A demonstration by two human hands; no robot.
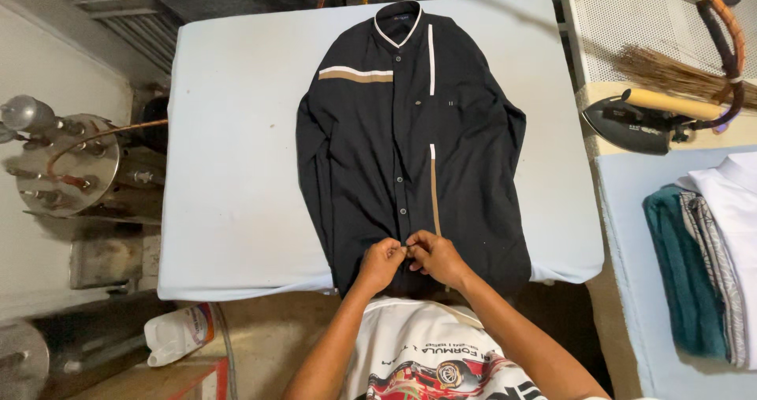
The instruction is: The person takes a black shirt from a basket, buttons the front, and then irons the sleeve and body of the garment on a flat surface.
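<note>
A black long-sleeved shirt [394, 148] with white and tan stripes lies face up on a pale blue padded table [236, 171], collar at the far end, sleeves folded along its sides. My left hand [381, 263] and my right hand [438, 258] meet at the button placket near the shirt's bottom hem. Both pinch the fabric there, fingertips touching around a low button. The upper buttons look fastened.
A dark steam iron [631, 122] with a wooden handle rests on a stand at the right, beside a straw brush [670, 73]. Folded teal, patterned and white clothes [710, 258] are stacked at right. A metal boiler [67, 163] stands left; a white jug [177, 333] sits on the floor.
</note>
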